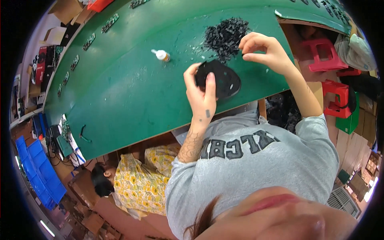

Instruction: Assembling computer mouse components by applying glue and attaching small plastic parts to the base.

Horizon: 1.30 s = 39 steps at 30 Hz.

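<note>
My left hand (201,89) is closed around a black rounded plastic shell (227,82), its thumb lying across the top. The shell is tilted over the green table near its front edge, and a small pale mark shows on it. Just beyond, a heap of small black pieces (227,36) lies on the tabletop. At the right side of that heap is my right hand (267,50), thumb and forefinger pinched together. Something tiny and dark shows at those fingertips, too small to name. A small white bottle (162,55) with a nozzle stands left of the heap.
Several narrow circuit boards (110,23) line the far edge of the green table (132,104). Red stools (336,98) stand at the right. A person in yellow floral clothing (140,180) is low at the left, near a blue plastic rack (40,170). Dark parts (282,110) lie below the table.
</note>
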Motion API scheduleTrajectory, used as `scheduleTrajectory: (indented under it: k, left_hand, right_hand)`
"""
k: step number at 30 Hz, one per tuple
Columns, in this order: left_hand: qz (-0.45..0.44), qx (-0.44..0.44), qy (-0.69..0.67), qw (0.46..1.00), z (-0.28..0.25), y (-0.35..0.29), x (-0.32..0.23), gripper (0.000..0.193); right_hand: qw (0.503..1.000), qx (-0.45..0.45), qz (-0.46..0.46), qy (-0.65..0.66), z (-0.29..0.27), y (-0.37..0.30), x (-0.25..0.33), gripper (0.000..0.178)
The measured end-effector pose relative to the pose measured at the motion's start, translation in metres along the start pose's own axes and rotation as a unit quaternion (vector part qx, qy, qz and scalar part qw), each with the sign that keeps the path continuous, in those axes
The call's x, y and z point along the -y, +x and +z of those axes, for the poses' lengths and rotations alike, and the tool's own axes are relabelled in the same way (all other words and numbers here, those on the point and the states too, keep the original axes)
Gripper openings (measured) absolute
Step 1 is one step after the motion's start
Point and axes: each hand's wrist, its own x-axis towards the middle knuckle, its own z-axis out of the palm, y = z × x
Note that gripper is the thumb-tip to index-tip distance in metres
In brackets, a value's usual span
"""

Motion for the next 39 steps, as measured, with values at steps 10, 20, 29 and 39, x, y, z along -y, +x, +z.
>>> scheduleTrajectory:
  k: [10, 20, 29, 39]
  left_hand:
    - [0.147, 0.024, 0.097, 0.984, 0.006, 0.0, 0.006, 0.039]
    - [0.175, 0.041, 0.129, 0.975, 0.002, 0.001, 0.001, 0.039]
    - [0.153, 0.047, 0.074, 0.984, -0.027, -0.019, 0.004, 0.054]
    - [-0.107, 0.206, 0.002, 0.973, -0.076, -0.103, 0.021, 0.025]
  right_hand:
    - [0.991, -0.051, 0.052, 0.114, 0.056, -0.022, 0.016, 0.007]
    - [0.928, 0.027, 0.166, 0.332, 0.049, -0.006, 0.01, 0.038]
    - [0.962, -0.256, 0.088, 0.043, -0.05, 0.128, -0.046, 0.033]
    - [0.887, -0.392, 0.038, -0.242, -0.127, 0.202, -0.152, 0.034]
